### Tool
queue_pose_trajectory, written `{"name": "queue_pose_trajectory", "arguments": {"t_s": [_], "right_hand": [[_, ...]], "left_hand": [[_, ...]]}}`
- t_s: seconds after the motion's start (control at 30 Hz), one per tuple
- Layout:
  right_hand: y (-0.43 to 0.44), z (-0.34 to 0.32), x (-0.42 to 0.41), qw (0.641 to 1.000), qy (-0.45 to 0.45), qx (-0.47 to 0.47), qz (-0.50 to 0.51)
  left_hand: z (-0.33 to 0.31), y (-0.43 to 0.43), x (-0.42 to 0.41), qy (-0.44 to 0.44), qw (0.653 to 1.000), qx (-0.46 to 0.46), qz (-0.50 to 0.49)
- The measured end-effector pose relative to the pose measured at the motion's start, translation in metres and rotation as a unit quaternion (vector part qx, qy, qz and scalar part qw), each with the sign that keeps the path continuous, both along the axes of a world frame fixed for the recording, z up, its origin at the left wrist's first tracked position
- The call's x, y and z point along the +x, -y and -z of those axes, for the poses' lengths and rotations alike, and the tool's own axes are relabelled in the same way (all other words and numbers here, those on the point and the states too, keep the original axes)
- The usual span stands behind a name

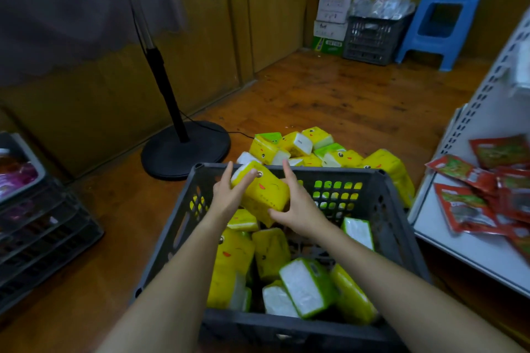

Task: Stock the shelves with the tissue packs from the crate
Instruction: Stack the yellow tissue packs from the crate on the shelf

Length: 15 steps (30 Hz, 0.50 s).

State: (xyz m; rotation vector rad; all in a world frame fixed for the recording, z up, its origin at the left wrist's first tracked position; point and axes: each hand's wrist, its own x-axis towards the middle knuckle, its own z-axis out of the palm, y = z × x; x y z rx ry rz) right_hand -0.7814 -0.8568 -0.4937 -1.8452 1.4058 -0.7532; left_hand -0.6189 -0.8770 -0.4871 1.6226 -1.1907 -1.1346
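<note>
Head view looks down into a dark grey crate (pixel 384 209) standing on the wooden floor (pixel 329 94). Both bare forearms reach forward over the crate's near rim.

Held item: one yellow tissue pack (pixel 262 192), printed with a small cartoon face, is raised above the crate interior and tilted, its white end pointing up and to the left.

Left hand (pixel 226 195): placed against the pack's left side. Fingers are curled onto the upper white end, with the thumb extended upward, gripping the pack.

Right hand (pixel 298 209): placed against the pack's right and lower edge. Fingers are wrapped under the lower corner, with the index finger extended upward along the far side, gripping the same pack.

Crate contents: several more packs (pixel 269 252), yellow and green-and-white, lie loosely on the crate bottom at mixed angles, some showing their white faces.

Beyond the crate's far wall: a heap of packs (pixel 329 152) of the same kind rests on the floor, touching that wall.

Right side: a white shelf (pixel 464 249) with a perforated upright carries red snack packets (pixel 464 209), overlapping one another.

Left side: a black fan base (pixel 186 149) with its pole stands on the floor near the crate. Another stack of grey crates (pixel 43 238) sits at the left edge.

Far corner: a blue stool (pixel 441 23), a grey basket (pixel 372 37) and cardboard boxes (pixel 332 14) stand against the wall.
</note>
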Motion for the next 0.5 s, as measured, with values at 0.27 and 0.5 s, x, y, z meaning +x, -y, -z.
{"name": "queue_pose_trajectory", "arguments": {"t_s": [0.27, 0.5], "right_hand": [[0.004, -0.049, -0.04, 0.994, 0.041, -0.098, 0.016], [0.006, -0.089, -0.063, 0.916, 0.384, 0.057, 0.103]], "left_hand": [[-0.032, 0.003, -0.028, -0.144, 0.989, -0.031, 0.013], [-0.091, 0.003, -0.086, -0.232, 0.966, -0.114, -0.02]]}}
